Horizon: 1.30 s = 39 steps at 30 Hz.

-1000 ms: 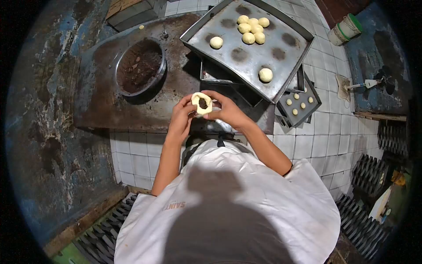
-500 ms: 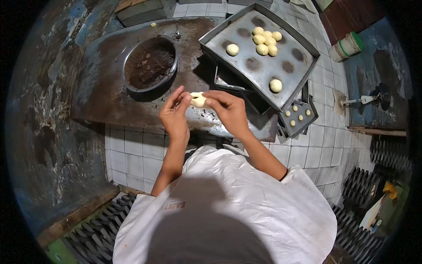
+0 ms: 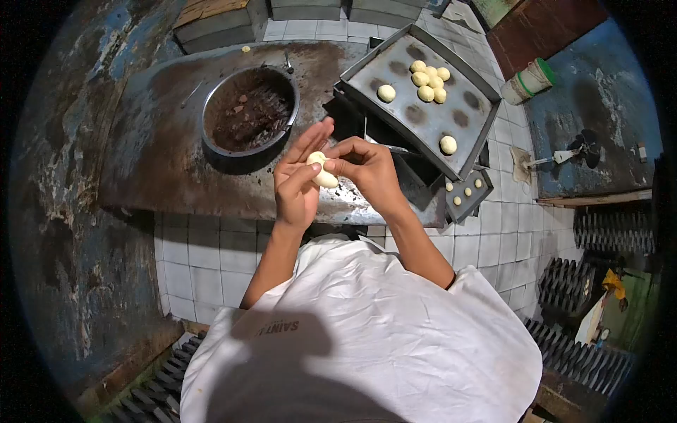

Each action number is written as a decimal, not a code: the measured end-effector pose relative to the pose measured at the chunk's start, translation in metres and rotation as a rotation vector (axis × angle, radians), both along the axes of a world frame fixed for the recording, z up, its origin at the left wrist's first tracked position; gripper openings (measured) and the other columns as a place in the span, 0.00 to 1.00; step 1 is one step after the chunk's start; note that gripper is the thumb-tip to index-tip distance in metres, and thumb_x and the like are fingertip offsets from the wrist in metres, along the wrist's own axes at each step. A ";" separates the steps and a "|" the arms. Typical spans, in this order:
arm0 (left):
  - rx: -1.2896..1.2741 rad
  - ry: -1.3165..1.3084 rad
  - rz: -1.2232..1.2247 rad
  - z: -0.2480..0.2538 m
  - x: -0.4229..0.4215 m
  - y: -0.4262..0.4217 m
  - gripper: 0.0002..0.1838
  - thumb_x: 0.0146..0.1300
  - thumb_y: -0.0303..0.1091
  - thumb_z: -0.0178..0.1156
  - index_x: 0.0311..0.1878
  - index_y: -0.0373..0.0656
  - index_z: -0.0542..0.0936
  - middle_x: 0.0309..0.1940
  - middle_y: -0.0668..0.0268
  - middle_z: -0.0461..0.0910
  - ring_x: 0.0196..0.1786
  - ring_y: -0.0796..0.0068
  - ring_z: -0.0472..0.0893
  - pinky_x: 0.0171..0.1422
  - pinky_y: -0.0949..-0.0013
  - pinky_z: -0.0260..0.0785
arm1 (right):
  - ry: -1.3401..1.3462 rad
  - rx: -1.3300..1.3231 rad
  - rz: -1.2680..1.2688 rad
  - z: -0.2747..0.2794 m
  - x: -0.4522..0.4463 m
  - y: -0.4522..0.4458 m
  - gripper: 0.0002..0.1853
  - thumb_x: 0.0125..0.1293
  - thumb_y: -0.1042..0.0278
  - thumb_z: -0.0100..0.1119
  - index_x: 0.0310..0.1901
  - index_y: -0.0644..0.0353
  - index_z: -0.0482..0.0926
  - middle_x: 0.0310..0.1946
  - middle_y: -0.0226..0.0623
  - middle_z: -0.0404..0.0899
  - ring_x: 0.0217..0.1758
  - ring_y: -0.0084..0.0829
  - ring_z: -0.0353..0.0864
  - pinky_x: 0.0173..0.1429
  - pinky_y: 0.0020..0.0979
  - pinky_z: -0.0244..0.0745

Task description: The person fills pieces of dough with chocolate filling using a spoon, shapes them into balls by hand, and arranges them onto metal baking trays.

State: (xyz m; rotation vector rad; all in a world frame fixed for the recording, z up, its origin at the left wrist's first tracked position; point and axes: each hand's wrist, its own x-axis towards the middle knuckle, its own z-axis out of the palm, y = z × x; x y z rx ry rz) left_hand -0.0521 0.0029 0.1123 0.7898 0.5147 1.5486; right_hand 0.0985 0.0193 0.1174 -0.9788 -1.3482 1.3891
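A pale yellow piece of dough (image 3: 325,178) is held between both hands above the table's near edge. My left hand (image 3: 297,185) cradles it, thumb pressed on its side and fingers stretched up behind. With thumb and forefinger, my right hand (image 3: 368,173) pinches the dough's upper right edge. Just beyond my left hand stands a round metal bowl (image 3: 205,125) of dark brown, crumbly filling (image 3: 247,116). To the right, a metal tray (image 3: 407,116) carries several round dough balls (image 3: 425,77), most clustered together, with one (image 3: 386,93) at the left and another (image 3: 448,145) nearer me.
The worn metal table (image 3: 151,155) has dark crumbs near its front edge. A lower tray (image 3: 462,201) with small dough balls sits under the big one. A white bucket with a green lid (image 3: 529,81) is at the far right; wooden-topped boxes (image 3: 218,21) stand behind.
The dough has gone from an open, stretched shape to a more closed, rounded one. My left palm has turned upward around it, and the right fingers now pinch its edge. The view has shifted slightly.
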 end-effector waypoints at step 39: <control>-0.040 -0.196 -0.130 -0.015 -0.058 -0.001 0.13 0.76 0.32 0.54 0.53 0.33 0.82 0.66 0.50 0.77 0.63 0.64 0.79 0.71 0.62 0.69 | -0.241 0.243 -0.340 0.014 -0.074 -0.023 0.15 0.57 0.77 0.73 0.47 0.65 0.86 0.33 0.34 0.83 0.34 0.25 0.83 0.41 0.28 0.77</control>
